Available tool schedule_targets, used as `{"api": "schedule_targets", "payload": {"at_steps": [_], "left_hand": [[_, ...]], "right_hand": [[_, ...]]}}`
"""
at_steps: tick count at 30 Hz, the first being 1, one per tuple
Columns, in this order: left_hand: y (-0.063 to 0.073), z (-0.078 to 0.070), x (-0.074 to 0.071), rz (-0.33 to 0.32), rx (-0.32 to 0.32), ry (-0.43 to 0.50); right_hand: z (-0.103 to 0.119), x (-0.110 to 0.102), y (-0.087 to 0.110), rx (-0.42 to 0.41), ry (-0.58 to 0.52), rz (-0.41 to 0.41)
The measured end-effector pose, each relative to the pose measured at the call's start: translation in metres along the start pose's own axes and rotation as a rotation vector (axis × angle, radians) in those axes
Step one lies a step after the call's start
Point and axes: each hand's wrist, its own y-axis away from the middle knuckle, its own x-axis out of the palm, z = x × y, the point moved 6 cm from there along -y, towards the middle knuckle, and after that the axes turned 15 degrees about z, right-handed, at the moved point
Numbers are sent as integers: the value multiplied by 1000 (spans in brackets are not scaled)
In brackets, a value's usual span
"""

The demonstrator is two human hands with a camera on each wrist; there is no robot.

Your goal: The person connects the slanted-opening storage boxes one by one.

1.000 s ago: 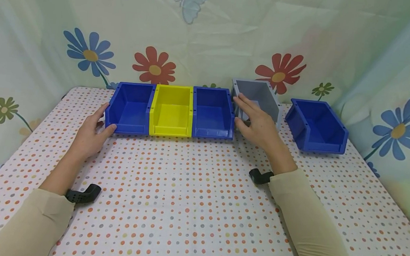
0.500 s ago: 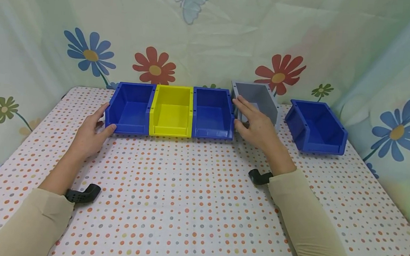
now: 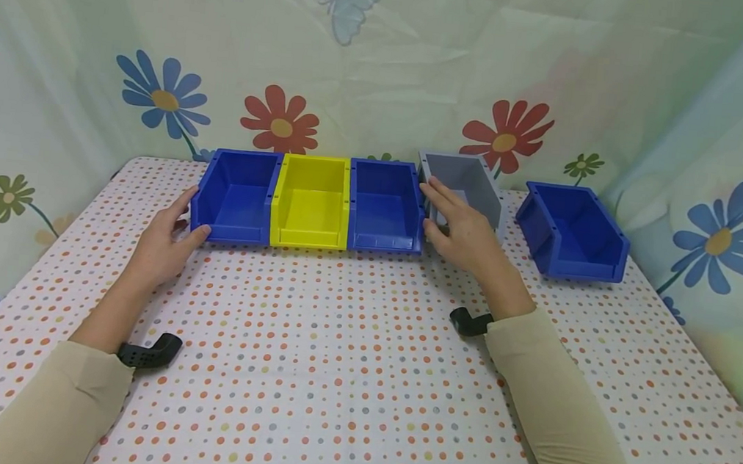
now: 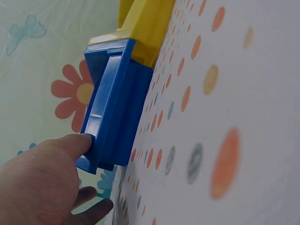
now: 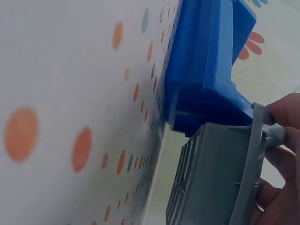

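In the head view a blue bin (image 3: 238, 202), a yellow bin (image 3: 312, 208) and a second blue bin (image 3: 382, 214) stand side by side in a row. My left hand (image 3: 165, 243) touches the front left corner of the leftmost blue bin. Its thumb presses the front lip, as the left wrist view shows, while other fingers stretch loosely below. My right hand (image 3: 467, 237) holds a grey bin (image 3: 488, 190) by its left wall, close against the row's right end. In the right wrist view the grey bin (image 5: 218, 173) looks tilted beside the blue one.
Another blue bin (image 3: 573, 231) stands apart at the right, turned at an angle. A dotted cloth covers the table (image 3: 307, 366). Behind hangs a flowered curtain (image 3: 399, 65). Each wrist carries a black camera mount (image 3: 152, 351).
The grey bin has sunk slightly and come a little nearer, with my right hand moving along with it. My left hand and the row of bins stay in place.
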Motion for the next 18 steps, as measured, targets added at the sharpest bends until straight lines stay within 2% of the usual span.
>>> {"api": "schedule_targets", "payload": {"at_steps": [8,18], "left_hand": [[1,2,-1,-1,9,12],[-1,3,2,0,2,14]], "right_hand": [[2,0,-2,20,42,37],[-1,4,1,12,22,56]]}}
